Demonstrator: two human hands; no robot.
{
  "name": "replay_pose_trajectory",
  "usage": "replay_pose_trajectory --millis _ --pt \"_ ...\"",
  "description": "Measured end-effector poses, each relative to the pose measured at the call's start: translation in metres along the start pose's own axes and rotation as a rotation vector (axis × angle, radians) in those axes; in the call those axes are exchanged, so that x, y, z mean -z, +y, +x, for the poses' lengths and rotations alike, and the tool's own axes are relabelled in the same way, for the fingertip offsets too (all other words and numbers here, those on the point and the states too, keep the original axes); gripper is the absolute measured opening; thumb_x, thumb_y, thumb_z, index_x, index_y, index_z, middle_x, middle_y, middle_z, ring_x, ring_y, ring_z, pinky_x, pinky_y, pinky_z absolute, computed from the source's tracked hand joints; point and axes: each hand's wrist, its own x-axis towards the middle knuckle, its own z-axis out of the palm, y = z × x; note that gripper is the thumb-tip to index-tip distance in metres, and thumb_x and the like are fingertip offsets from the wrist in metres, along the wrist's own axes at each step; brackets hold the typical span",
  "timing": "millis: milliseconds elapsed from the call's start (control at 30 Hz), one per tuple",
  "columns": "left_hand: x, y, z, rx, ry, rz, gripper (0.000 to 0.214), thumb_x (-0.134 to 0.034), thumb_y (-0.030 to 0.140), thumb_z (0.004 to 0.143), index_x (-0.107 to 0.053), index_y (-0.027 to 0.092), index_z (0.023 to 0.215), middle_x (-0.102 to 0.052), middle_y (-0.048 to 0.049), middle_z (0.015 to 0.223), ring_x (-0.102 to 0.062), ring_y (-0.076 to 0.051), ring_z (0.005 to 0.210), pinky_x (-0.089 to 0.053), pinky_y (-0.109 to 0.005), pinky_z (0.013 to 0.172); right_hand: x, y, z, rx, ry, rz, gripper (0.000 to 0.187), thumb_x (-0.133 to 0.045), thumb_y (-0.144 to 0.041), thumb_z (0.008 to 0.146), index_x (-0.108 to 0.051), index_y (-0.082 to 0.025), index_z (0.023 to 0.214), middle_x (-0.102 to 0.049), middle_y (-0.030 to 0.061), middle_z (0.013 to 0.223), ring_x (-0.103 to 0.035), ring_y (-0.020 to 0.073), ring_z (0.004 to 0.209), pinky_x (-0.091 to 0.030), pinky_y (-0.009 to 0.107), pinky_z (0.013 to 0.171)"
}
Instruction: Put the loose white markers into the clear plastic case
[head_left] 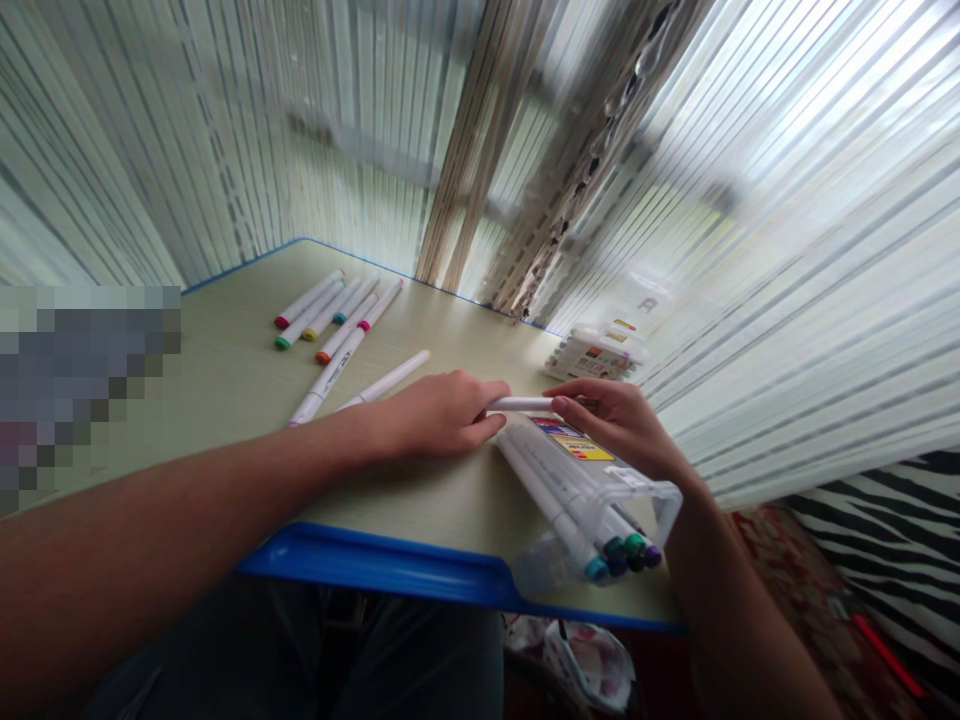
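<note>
Between my two hands lies a white marker (525, 404), held level. The fingers of my left hand (450, 412) close round its left end, and my right hand (611, 415) pinches its right end. Both of its tips are hidden by my fingers. Just below it, a clear plastic marker case (585, 480) rests on the table, its near end open. Several markers with blue, green and purple caps (634, 546) stick out of that end. To the left of my left hand, a white marker with a yellow tip (390, 378) lies partly behind my forearm.
Several capped white markers (330, 310) lie on the pale table (240, 370) at the back left. A second clear case (596, 352) stands near the far edge. Along the near edge runs a blue trough (375, 562). String curtains (360, 130) hang behind the table.
</note>
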Motion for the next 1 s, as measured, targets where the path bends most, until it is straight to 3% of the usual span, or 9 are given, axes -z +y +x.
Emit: replay_pose_trajectory --millis 533,733,1000 --pt "-0.008 0.001 0.002 0.015 0.002 -0.045 0.023 -0.050 0.032 0.096 -0.067 0.018 0.100 -0.073 -0.0071 0.085 -0.066 -0.020 0.075 -0.043 -0.028 0.066 0.009 0.007 -0.008 -0.097 -0.128 0.083 0.043 -0.071 -0.052 0.087 -0.074 -0.017 0.111 -0.078 0.0091 0.092 -0.071 0.0199 0.075 -0.055 0.027 0.061" --pt "-0.010 0.001 0.006 0.072 -0.006 -0.028 0.021 -0.052 0.031 0.093 -0.068 0.019 0.096 -0.072 -0.0064 0.081 -0.065 -0.020 0.071 -0.040 -0.028 0.062 0.003 0.008 -0.005 -0.065 -0.075 0.025 0.042 -0.068 -0.051 0.088 -0.075 -0.015 0.107 -0.076 0.0089 0.085 -0.068 0.0185 0.068 -0.052 0.026 0.056" --pt "-0.011 -0.003 0.005 0.035 0.023 -0.065 0.022 -0.052 0.029 0.093 -0.070 0.018 0.099 -0.072 -0.0051 0.080 -0.065 -0.019 0.072 -0.040 -0.027 0.064 0.002 0.008 -0.005 -0.008 -0.050 -0.019 0.044 -0.067 -0.054 0.088 -0.078 -0.015 0.105 -0.074 0.0066 0.072 -0.065 0.0170 0.061 -0.047 0.024 0.049"
